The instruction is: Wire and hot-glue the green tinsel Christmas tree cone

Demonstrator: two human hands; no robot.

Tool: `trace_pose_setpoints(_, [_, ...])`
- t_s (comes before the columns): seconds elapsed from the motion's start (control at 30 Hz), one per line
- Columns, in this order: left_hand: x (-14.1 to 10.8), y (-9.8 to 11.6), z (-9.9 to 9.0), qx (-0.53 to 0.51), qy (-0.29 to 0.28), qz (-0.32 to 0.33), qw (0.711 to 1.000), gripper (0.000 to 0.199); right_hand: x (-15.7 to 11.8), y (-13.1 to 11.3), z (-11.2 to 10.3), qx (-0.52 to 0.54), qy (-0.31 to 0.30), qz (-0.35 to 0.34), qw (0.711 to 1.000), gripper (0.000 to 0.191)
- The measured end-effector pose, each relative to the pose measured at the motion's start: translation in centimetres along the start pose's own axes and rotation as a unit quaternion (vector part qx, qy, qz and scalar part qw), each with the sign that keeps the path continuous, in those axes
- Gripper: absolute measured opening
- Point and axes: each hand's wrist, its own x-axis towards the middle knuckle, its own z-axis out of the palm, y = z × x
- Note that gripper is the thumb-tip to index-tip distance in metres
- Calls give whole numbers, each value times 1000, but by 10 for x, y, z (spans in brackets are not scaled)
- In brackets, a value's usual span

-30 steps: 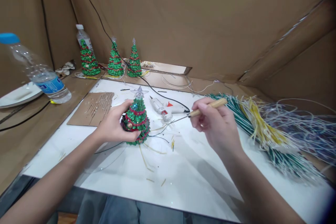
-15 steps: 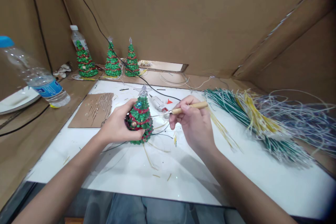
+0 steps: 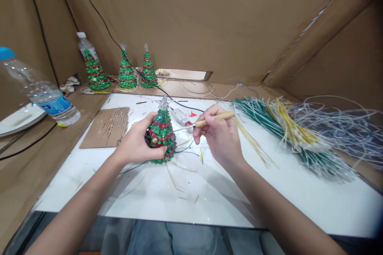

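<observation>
My left hand (image 3: pixel 138 140) is wrapped round the left side of a small green Christmas tree (image 3: pixel 163 133) with red garlands, gold balls and a clear star on top. The tree stands upright on the white tabletop (image 3: pixel 143 203). In my right hand (image 3: pixel 220 135) is a thin metal tool with a wooden handle (image 3: pixel 215 118), pinched like a pen. Its tip reaches the tree's right side; whether it touches or enters the tree I cannot tell. Wires (image 3: pixel 187 152) spread from under the tree. Behind the tool lies a grey-white glue gun (image 3: pixel 181 116), partly hidden.
Bundles of green, yellow and clear wires (image 3: pixel 284 127) lie at the right. A cardboard piece (image 3: pixel 104 127) is at the left. Several finished-looking trees (image 3: pixel 149 69) line the back. A tilted water bottle (image 3: pixel 55 103) and a white plate (image 3: pixel 22 119) are at far left.
The view has shifted slightly. Both hands keep their holds, and the tool's tip stays at the tree's right side.
</observation>
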Motion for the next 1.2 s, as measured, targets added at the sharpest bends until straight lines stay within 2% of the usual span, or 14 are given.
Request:
trace_pose_setpoints(0.6, [-1, 0, 1, 5, 6, 16, 1000, 57, -2, -3, 7, 6, -16, -33, 999, 13])
trace_pose_setpoints(1.0, [0, -1, 0, 21, 9, 19, 1000, 58, -4, -18, 16, -71, -5, -83, 994, 13])
trace_pose_setpoints(1.2, [0, -1, 0, 22, 5, 14, 1000, 57, -1, -22, 16, -93, -11, -87, 992, 14])
